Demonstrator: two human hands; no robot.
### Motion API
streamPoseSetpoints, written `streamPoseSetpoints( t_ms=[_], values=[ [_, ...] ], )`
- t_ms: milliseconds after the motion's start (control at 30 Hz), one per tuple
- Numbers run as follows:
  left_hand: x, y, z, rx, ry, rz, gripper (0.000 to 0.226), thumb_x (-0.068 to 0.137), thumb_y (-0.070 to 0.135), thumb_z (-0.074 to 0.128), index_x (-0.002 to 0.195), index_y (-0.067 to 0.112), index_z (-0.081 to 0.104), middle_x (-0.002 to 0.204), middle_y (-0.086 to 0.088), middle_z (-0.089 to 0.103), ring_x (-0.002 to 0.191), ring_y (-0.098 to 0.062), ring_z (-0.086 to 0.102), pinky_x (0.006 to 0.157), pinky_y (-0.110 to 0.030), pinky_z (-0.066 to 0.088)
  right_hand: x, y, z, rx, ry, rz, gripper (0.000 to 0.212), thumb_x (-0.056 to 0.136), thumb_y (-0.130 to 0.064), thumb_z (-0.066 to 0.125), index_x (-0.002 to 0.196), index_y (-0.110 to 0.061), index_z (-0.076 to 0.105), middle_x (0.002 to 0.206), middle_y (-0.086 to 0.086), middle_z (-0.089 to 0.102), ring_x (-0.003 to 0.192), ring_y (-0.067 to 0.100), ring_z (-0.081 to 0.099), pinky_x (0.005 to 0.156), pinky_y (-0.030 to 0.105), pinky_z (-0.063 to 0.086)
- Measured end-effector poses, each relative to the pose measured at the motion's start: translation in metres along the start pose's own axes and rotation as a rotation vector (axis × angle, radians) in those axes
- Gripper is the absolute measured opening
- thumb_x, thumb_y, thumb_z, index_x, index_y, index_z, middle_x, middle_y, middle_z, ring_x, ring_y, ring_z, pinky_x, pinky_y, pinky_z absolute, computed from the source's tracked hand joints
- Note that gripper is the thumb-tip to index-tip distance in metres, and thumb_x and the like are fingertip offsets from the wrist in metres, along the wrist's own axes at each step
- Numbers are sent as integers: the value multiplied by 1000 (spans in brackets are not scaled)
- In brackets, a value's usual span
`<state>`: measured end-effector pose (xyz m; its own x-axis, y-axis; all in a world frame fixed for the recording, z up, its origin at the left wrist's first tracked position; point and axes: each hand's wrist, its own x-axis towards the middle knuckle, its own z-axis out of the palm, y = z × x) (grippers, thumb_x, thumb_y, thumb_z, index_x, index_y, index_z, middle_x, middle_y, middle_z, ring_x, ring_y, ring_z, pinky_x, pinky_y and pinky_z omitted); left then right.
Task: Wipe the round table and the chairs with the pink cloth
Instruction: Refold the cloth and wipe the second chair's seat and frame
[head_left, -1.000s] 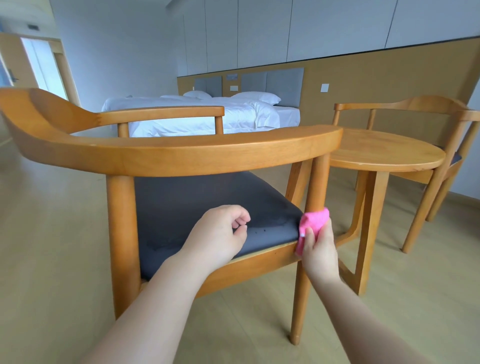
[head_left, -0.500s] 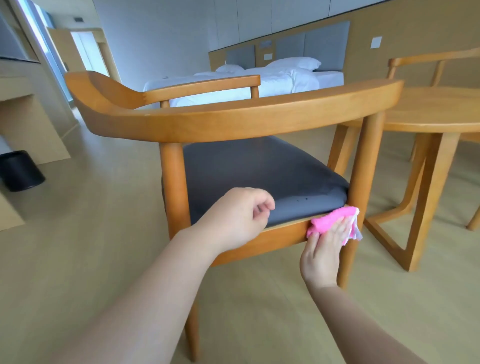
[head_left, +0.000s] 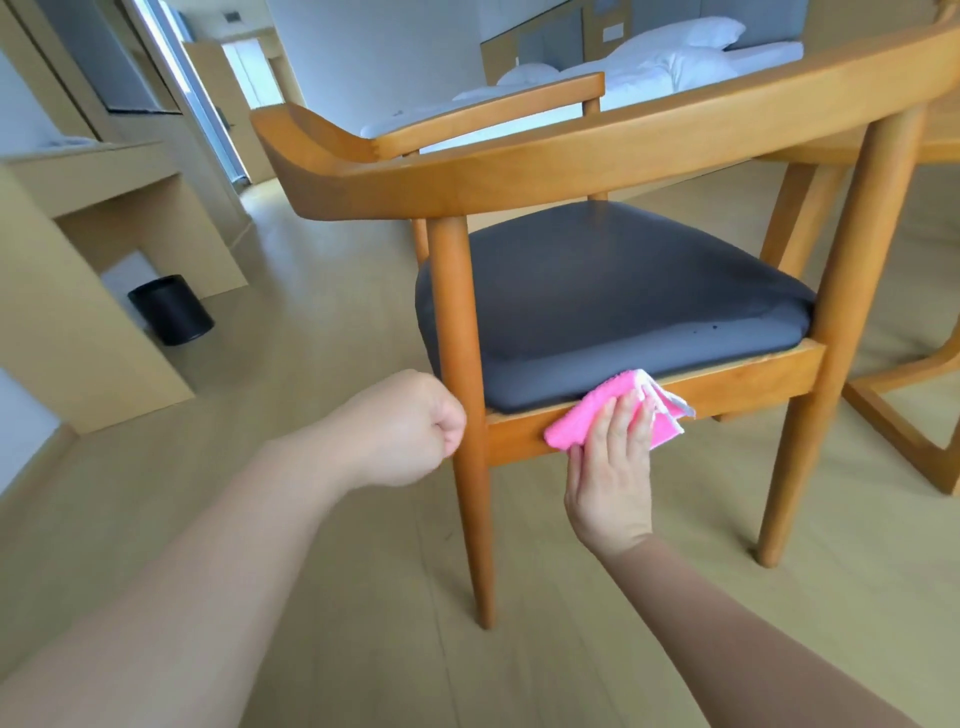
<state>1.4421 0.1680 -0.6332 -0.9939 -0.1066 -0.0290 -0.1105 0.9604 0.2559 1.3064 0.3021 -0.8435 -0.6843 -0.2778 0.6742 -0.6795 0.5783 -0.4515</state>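
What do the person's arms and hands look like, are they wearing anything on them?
Nothing is worn. The left hand and right hand are both bare, with no gloves, rings, watch or bracelets showing. Both forearms are bare too, with no sleeves anywhere in view. The fingernails look short and plain.

Cloth (head_left: 571, 423) on chair (head_left: 649, 400) rail

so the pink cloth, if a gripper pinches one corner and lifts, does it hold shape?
Probably not. The pink cloth lies folded under the right hand, with loose layers fanning out at its right edge, so it looks floppy and would likely unfold and hang. It seems thin and light. Its fuzzy surface should grip the chair rail rather than slip.
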Motion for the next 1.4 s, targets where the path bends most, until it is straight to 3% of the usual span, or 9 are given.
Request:
streamPoseSetpoints(
  t_ms=[67,167,300,500,700,800,1000,1267,1400],
  values=[
    [-11,-15,-6,-37,12,-75,21,55,8,38,42,20,49,40,5,40,42,-7,38,46,-20,30,-4,-7,7,-69,-36,-121,54,92,-15,36,139,11,31,146,33,32,137,53,18,111,61,19],
    [-24,-36,-12,-26,78,-125,19,60,22,37,50,17,52,48,-1,45,50,-18,45,54,-32,42,-13,-23,21,-165,-125,-371,60,82,-13,35,140,2,30,143,24,43,133,50,27,107,64,21],
    [-24,-46,-2,66,166,-151,39,84,41,45,51,20,41,45,-1,33,48,-21,37,50,-30,32,-17,-37,29,-270,-170,-449,62,80,-14,34,141,-1,31,143,19,46,131,47,40,108,61,19],
    [-15,-45,12,28,106,-151,46,88,36,55,48,18,38,42,2,27,44,-18,29,49,-27,28,-9,-11,15,-287,-132,-559,65,79,-11,34,144,-4,28,149,6,29,138,35,25,119,43,2],
    [-9,-42,19,-12,98,-149,48,88,32,56,50,15,33,43,4,25,45,-18,27,51,-27,31,9,53,-22,-363,-114,-395,60,84,-11,36,142,0,29,143,23,44,136,42,23,118,45,3],
    [-4,-42,22,-21,117,-118,48,88,33,56,51,15,32,45,4,25,47,-18,26,51,-30,30,17,84,-43,-355,-128,-281,60,88,-17,37,143,4,25,144,29,38,138,46,23,117,48,7],
    [3,-41,29,-35,119,-46,47,91,47,50,54,21,37,46,10,34,44,-9,30,49,-27,31,35,127,-79,-155,5,304,64,96,-25,27,147,11,11,156,30,9,145,43,4,120,50,5],
    [-4,-42,26,-75,108,-49,50,91,43,53,50,20,34,45,9,30,44,-8,28,49,-26,31,28,84,-53,40,75,297,64,96,-18,30,144,17,7,154,34,1,144,46,-3,119,41,-4],
    [-13,-49,23,-76,126,-71,51,91,40,53,51,17,32,45,8,29,45,-9,27,49,-26,30,9,41,-21,2,37,103,61,96,-17,34,140,21,16,149,41,10,140,53,1,116,57,5]
  ],
)
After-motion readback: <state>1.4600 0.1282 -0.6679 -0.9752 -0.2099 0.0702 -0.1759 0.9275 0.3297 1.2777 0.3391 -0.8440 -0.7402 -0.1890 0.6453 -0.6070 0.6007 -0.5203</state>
